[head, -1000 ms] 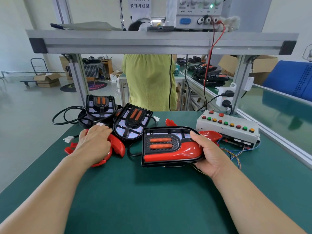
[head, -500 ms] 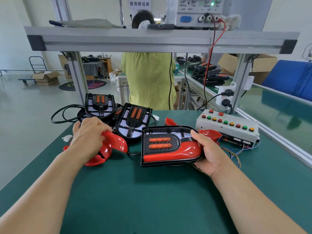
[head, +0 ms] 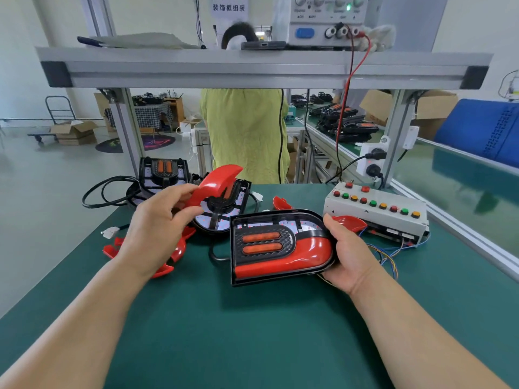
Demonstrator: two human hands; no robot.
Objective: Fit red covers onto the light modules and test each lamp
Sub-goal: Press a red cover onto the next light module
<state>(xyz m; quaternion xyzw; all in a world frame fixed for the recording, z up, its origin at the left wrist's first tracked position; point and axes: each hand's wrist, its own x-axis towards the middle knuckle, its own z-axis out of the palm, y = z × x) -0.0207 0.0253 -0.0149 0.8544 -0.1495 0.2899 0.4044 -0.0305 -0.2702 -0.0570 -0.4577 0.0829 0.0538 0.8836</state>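
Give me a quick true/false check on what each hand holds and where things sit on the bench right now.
1. The left hand holds a cover up off the mat. True.
2. The right hand is empty. False: it grips the module by its rounded end.
3. The module has a fitted cover along its lower edge. True.
4. The button box sits left of the module. False: it sits to the module's right, farther back.
5. Loose covers lie on the mat under the left hand. True.
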